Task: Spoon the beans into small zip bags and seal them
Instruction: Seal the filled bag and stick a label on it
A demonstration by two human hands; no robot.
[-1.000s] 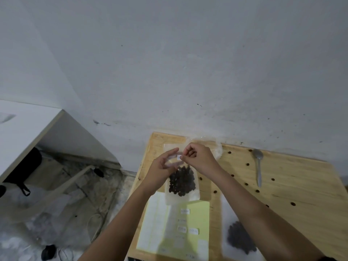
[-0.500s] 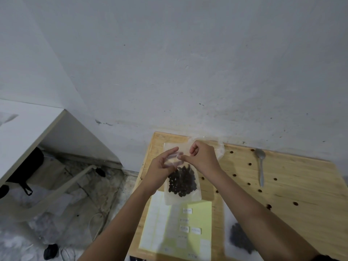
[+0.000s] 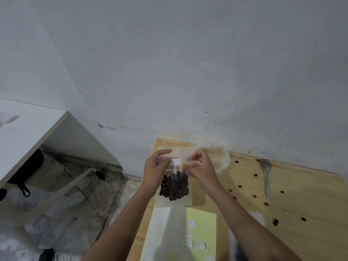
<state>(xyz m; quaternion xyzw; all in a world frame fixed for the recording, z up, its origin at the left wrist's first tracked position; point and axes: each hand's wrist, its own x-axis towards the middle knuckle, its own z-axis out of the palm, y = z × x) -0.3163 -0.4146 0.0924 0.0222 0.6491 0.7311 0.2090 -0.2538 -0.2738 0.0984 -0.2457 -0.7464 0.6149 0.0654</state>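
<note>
A small clear zip bag (image 3: 174,201) hangs upright above the wooden table (image 3: 305,187), its lower half filled with dark beans (image 3: 174,187). A small white label (image 3: 176,161) sits on its upper part. My left hand (image 3: 155,172) pinches the bag's top left edge. My right hand (image 3: 202,169) pinches the top right edge, fingers curled. A grey plastic spoon (image 3: 267,178) lies on the table to the right, apart from both hands. Several loose beans dot the tabletop.
A yellow sheet (image 3: 204,228) with small white labels lies near the table's front. A crumpled clear plastic bag (image 3: 221,159) sits against the wall behind my right hand. A white desk (image 3: 24,127) stands at left, above a cluttered floor.
My hands have drawn apart along the bag's top edge, the right hand sliding rightward. The label on the bag has come into view between them.
</note>
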